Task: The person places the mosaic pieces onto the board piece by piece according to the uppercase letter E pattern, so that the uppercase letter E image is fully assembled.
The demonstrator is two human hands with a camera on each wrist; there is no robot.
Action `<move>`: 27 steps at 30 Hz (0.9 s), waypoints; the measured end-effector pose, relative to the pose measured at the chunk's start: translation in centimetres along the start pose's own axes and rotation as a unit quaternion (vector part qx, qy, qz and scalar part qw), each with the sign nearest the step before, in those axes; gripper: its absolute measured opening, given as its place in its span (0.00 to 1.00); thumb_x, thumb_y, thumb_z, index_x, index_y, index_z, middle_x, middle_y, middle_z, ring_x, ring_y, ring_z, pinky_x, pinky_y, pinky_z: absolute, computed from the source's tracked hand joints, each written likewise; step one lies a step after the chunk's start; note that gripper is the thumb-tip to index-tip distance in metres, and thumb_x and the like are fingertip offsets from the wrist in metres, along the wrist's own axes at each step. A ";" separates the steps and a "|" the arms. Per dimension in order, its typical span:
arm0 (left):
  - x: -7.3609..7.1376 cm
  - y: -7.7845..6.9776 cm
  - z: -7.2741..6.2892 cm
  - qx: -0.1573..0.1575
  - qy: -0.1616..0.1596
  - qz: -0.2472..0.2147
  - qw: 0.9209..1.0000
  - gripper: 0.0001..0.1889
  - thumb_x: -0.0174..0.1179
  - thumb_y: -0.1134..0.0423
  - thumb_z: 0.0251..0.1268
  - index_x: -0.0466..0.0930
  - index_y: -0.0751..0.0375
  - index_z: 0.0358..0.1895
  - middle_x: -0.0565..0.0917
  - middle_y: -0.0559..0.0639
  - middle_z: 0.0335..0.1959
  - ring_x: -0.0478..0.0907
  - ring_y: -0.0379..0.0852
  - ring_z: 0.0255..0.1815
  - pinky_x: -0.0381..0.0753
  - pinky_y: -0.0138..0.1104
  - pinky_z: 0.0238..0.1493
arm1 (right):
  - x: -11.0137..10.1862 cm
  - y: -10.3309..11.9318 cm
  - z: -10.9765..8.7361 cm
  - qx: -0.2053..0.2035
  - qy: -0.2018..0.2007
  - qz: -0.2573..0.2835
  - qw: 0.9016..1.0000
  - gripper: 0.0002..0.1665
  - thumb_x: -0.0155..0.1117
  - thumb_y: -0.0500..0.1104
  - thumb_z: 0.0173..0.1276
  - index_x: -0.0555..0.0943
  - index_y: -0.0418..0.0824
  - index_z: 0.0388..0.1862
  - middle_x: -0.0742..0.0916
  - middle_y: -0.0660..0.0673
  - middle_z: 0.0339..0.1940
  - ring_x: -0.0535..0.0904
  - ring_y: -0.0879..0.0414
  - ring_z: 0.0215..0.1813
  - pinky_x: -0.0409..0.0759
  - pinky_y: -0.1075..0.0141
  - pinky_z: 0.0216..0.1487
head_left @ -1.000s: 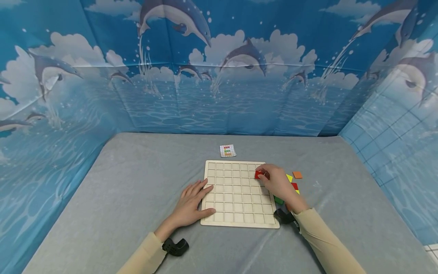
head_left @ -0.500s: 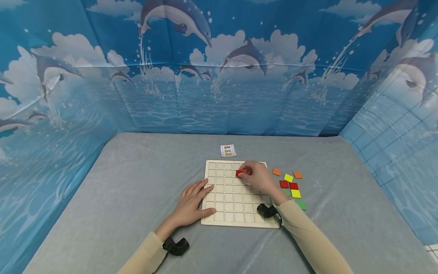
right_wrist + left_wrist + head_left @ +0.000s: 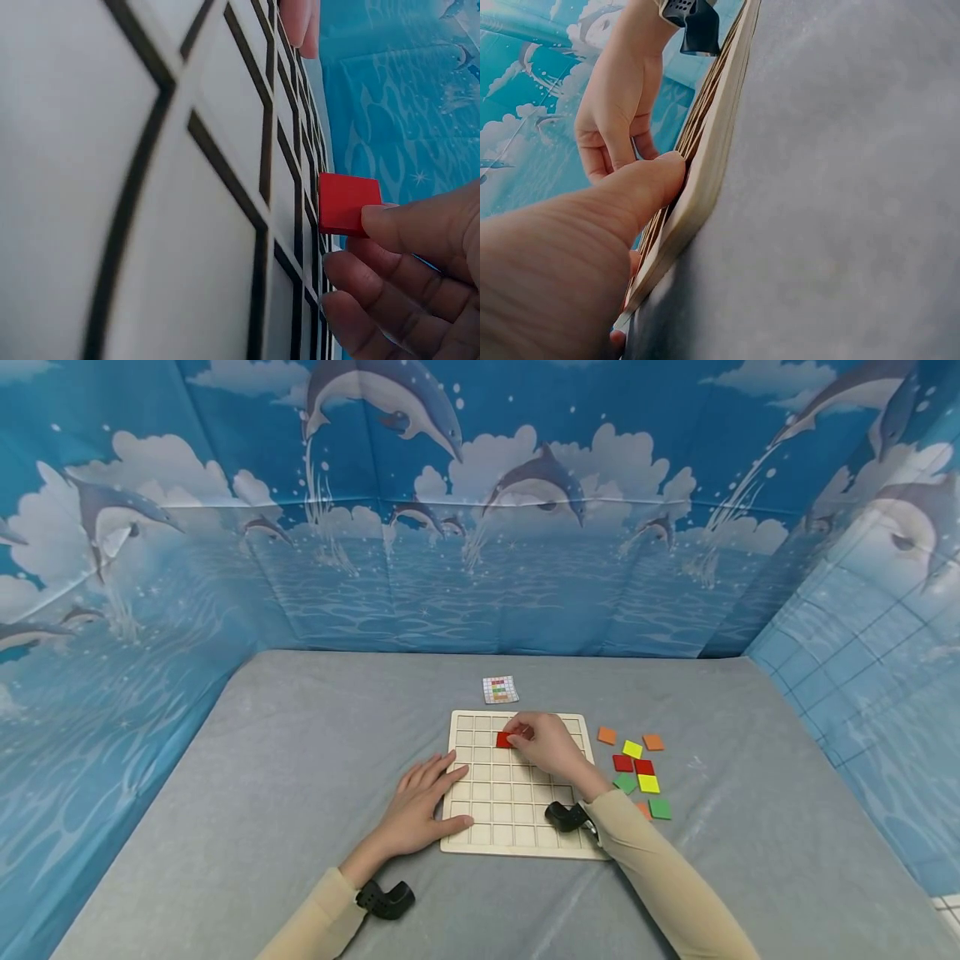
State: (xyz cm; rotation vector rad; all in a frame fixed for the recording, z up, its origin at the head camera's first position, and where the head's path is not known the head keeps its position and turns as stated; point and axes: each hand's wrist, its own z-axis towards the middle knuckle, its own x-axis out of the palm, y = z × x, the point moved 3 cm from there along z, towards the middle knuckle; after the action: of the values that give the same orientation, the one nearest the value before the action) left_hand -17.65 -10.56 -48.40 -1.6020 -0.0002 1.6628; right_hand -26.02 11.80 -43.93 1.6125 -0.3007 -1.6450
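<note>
A pale wooden grid board lies on the grey cloth. My right hand pinches a red square tile between thumb and fingers over the upper part of the board. In the right wrist view the tile stands with its edge right at the grid, thumb on its face. My left hand rests at the board's left edge, fingers spread, with fingertips and thumb on the rim. The left wrist view shows that thumb on the board's edge.
Right of the board lie loose square tiles: orange, yellow, red and green. A small card printed with a coloured grid pattern lies behind the board. A dolphin-print curtain surrounds the table.
My right hand has carried the red tile leftward across the board from near its right edge, uncovering the loose tiles on the right. The left hand stays in place.
</note>
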 end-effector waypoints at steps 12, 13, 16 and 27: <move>-0.1 -0.2 0.0 0.000 0.001 0.002 1.000 0.39 0.57 0.40 0.61 0.62 0.55 0.72 0.54 0.54 0.74 0.46 0.56 0.74 0.43 0.53 0.67 | 0.5 0.3 0.6 -0.007 -0.020 -0.029 0.999 0.06 0.65 0.34 0.63 0.86 0.42 0.37 0.84 0.51 0.29 0.75 0.59 0.27 0.73 0.63 0.29; -0.1 -0.2 0.0 -0.001 0.001 0.002 1.000 0.39 0.57 0.40 0.61 0.62 0.55 0.72 0.54 0.54 0.74 0.46 0.56 0.74 0.43 0.53 0.67 | 0.5 0.3 0.6 -0.003 -0.019 -0.033 0.999 0.06 0.65 0.34 0.64 0.86 0.42 0.37 0.84 0.51 0.29 0.74 0.59 0.26 0.73 0.63 0.29; -0.1 -0.2 -0.1 0.001 0.000 -0.001 1.000 0.39 0.58 0.40 0.62 0.62 0.56 0.72 0.54 0.54 0.74 0.46 0.56 0.74 0.43 0.53 0.67 | 0.5 0.3 0.5 0.006 -0.014 -0.052 0.999 0.08 0.64 0.34 0.64 0.86 0.43 0.40 0.84 0.50 0.33 0.74 0.58 0.28 0.73 0.63 0.31; 0.0 -0.1 0.0 0.001 0.003 -0.001 1.000 0.39 0.57 0.39 0.62 0.61 0.54 0.72 0.53 0.53 0.75 0.46 0.55 0.74 0.43 0.53 0.67 | 0.6 0.3 -0.1 -0.025 0.012 -0.095 0.995 0.12 0.62 0.36 0.64 0.84 0.38 0.47 0.81 0.45 0.39 0.73 0.52 0.39 0.73 0.59 0.39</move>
State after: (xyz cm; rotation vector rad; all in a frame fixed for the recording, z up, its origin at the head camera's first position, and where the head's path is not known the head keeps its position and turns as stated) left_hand -17.57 -10.53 -48.32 -1.6047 0.0032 1.6555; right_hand -25.78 11.22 -44.23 1.6639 -0.0957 -1.7601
